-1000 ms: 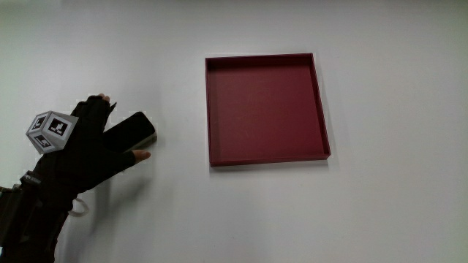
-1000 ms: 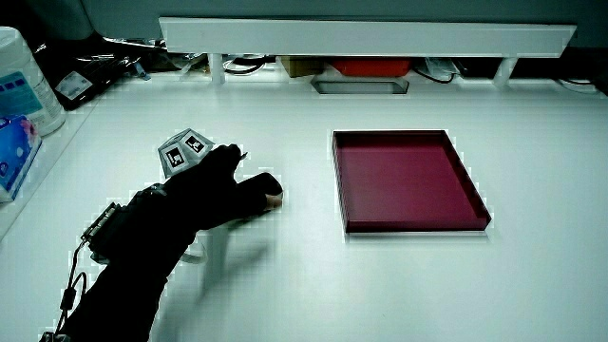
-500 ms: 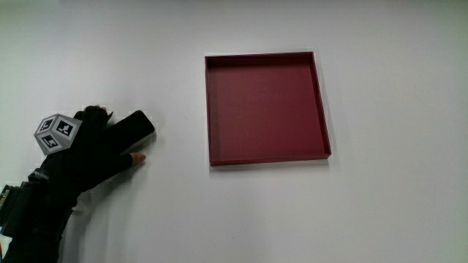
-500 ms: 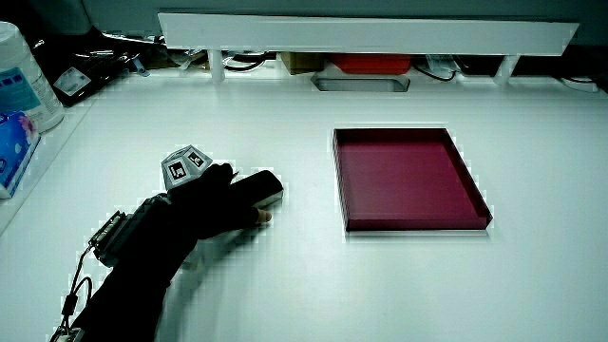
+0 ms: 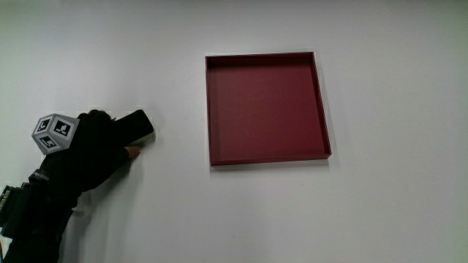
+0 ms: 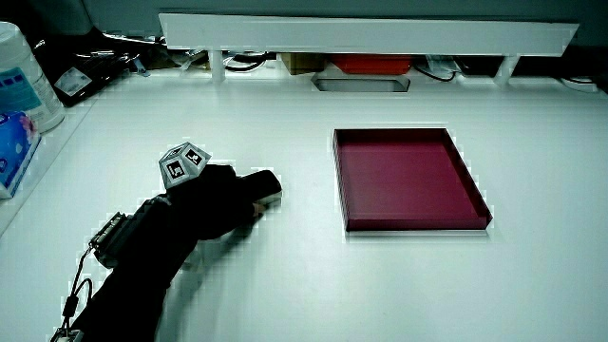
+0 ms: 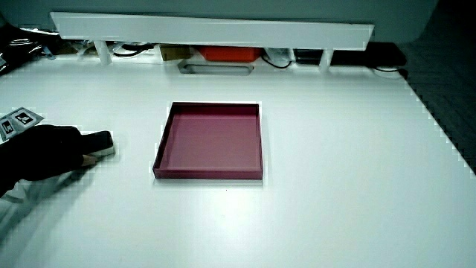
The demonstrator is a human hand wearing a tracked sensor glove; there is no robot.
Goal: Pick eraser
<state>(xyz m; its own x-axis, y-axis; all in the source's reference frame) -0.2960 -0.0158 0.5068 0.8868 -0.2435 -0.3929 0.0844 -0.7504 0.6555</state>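
Fingers point(image 5: 126, 151) of the hand point(image 5: 91, 150) curl around the eraser point(image 5: 136, 126) lying on the table point(image 5: 256, 212), beside the red tray point(image 5: 265, 108). Grasping is underway; lifting should follow.

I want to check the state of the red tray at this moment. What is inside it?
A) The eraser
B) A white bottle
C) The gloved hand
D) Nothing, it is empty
D: the red tray shows only its bare floor in the main view and in both side views, while the eraser lies on the table beside the tray, under the grip of the hand.
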